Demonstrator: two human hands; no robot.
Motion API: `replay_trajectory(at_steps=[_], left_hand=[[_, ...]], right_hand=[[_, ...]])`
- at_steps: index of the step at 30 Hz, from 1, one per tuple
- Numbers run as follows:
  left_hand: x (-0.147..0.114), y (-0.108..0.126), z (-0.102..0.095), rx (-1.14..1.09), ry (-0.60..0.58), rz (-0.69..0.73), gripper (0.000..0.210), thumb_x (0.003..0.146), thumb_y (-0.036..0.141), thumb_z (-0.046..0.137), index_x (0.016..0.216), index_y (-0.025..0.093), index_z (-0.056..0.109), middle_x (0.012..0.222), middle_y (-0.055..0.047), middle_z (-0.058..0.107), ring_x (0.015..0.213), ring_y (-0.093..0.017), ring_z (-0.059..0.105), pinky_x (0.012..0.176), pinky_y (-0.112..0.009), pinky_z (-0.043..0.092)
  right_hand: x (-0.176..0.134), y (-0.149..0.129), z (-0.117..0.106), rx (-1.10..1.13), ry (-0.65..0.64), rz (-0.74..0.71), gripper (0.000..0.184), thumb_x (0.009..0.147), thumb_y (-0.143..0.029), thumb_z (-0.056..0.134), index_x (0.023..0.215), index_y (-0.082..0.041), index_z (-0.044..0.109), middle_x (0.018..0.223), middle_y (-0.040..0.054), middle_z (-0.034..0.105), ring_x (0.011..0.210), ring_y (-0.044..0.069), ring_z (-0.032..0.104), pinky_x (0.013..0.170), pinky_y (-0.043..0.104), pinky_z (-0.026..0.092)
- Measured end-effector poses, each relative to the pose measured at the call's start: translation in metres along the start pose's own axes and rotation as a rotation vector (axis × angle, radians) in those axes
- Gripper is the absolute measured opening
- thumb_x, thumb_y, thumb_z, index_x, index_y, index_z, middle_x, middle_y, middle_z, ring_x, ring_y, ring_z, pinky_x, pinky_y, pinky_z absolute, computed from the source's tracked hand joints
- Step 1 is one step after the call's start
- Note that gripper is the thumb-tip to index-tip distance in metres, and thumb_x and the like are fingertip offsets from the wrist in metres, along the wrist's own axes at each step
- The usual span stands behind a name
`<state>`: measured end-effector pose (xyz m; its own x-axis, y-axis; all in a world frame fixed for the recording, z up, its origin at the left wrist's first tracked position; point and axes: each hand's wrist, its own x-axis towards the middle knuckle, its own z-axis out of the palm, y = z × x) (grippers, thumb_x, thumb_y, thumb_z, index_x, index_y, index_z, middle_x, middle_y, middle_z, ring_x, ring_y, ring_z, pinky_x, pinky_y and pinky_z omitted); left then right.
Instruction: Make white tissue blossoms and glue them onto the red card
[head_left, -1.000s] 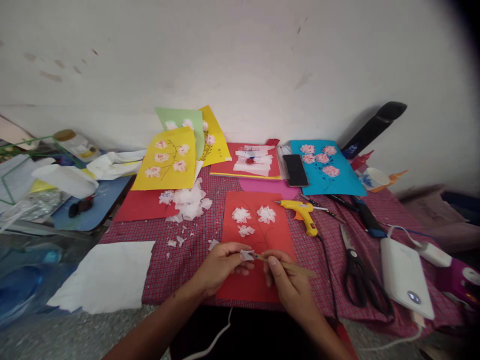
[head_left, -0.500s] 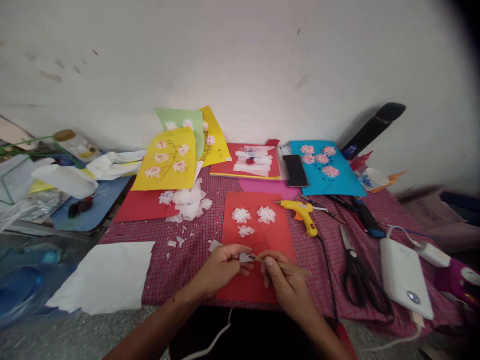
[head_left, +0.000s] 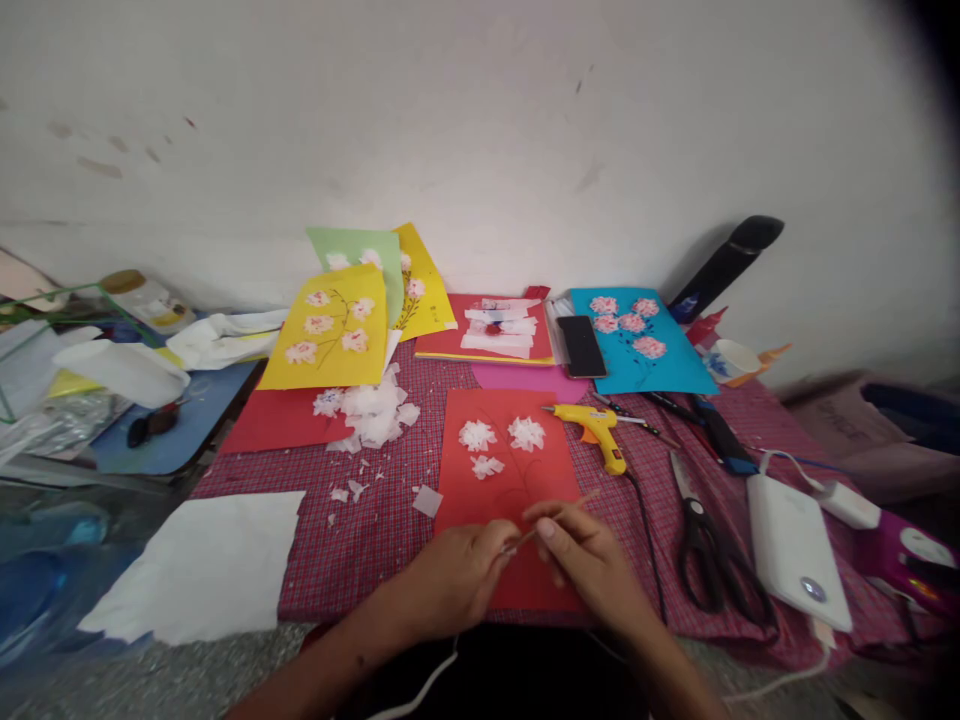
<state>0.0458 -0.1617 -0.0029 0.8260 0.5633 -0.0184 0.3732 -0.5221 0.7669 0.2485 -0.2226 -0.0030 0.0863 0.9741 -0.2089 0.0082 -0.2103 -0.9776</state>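
Observation:
My right hand [head_left: 581,550] pinches a thin wooden stick [head_left: 587,499] between thumb and fingers. My left hand [head_left: 469,570] is closed around the stick's other end, where a small piece of white tissue paper sat half a second ago; the fingers now mostly hide it. Both hands are above the lower part of a red paper sheet [head_left: 469,510]. On that sheet are three white tissue flowers [head_left: 526,433] and thin drawn branches. A loose tissue square [head_left: 428,501] lies left of the sheet, with a pile of tissue pieces [head_left: 379,415] farther back.
A yellow glue gun [head_left: 600,425], black-handled scissors [head_left: 709,560] and a white power bank [head_left: 799,550] lie to the right. Behind are a phone [head_left: 581,346], a blue flower card [head_left: 645,350] and a yellow flower card [head_left: 326,335]. A white sheet [head_left: 202,565] overlaps the left table edge.
My left hand has closed from a loose pinch into a fist round the stick's end, covering the tissue piece. The stick's free end now points farther up. The view has shifted slightly.

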Motion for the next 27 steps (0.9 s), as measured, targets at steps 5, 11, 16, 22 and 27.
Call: replay_trajectory(at_steps=[5, 11, 16, 22, 27], left_hand=[[0.009, -0.003, -0.004, -0.015, 0.023, 0.005, 0.028, 0.101, 0.023, 0.038, 0.124, 0.020, 0.053, 0.100, -0.010, 0.071, 0.086, -0.023, 0.069, 0.077, -0.032, 0.049], [0.030, -0.013, -0.017, 0.069, 0.087, 0.005, 0.034, 0.100, 0.022, 0.038, 0.132, 0.021, 0.051, 0.111, -0.012, 0.070, 0.096, -0.026, 0.068, 0.084, -0.036, 0.050], [0.050, -0.022, -0.028, 0.230, 0.188, 0.006, 0.022, 0.099, 0.024, 0.047, 0.118, 0.022, 0.057, 0.112, -0.009, 0.066, 0.103, -0.025, 0.062, 0.091, -0.037, 0.048], [0.060, -0.026, -0.031, 0.357, 0.304, 0.031, 0.021, 0.094, 0.031, 0.060, 0.112, 0.019, 0.057, 0.119, -0.011, 0.057, 0.112, -0.026, 0.055, 0.099, -0.041, 0.045], [0.062, -0.031, -0.029, 0.348, 0.289, 0.027, 0.019, 0.096, 0.030, 0.058, 0.111, 0.018, 0.056, 0.117, -0.011, 0.057, 0.112, -0.026, 0.054, 0.099, -0.043, 0.045]], right_hand=[[0.012, -0.016, -0.010, -0.076, -0.088, -0.163, 0.024, 0.091, -0.041, 0.064, 0.080, -0.020, 0.069, 0.088, 0.0034, 0.069, 0.053, 0.010, 0.055, 0.051, 0.025, 0.046], [0.036, -0.026, -0.007, -0.164, -0.072, -0.205, 0.026, 0.091, -0.043, 0.063, 0.079, -0.020, 0.066, 0.075, 0.0003, 0.067, 0.050, 0.011, 0.060, 0.052, 0.025, 0.048], [0.055, -0.021, -0.003, -0.208, -0.001, -0.189, 0.029, 0.093, -0.042, 0.058, 0.078, -0.019, 0.064, 0.073, 0.0005, 0.067, 0.048, 0.011, 0.060, 0.050, 0.024, 0.046], [0.062, -0.012, -0.004, -0.312, 0.079, -0.201, 0.023, 0.095, -0.033, 0.054, 0.079, -0.019, 0.064, 0.070, 0.0009, 0.068, 0.052, 0.013, 0.062, 0.056, 0.026, 0.047], [0.067, -0.010, -0.001, -0.384, 0.088, -0.243, 0.021, 0.095, -0.030, 0.054, 0.080, -0.020, 0.064, 0.064, -0.0012, 0.065, 0.053, 0.014, 0.062, 0.060, 0.026, 0.046]])
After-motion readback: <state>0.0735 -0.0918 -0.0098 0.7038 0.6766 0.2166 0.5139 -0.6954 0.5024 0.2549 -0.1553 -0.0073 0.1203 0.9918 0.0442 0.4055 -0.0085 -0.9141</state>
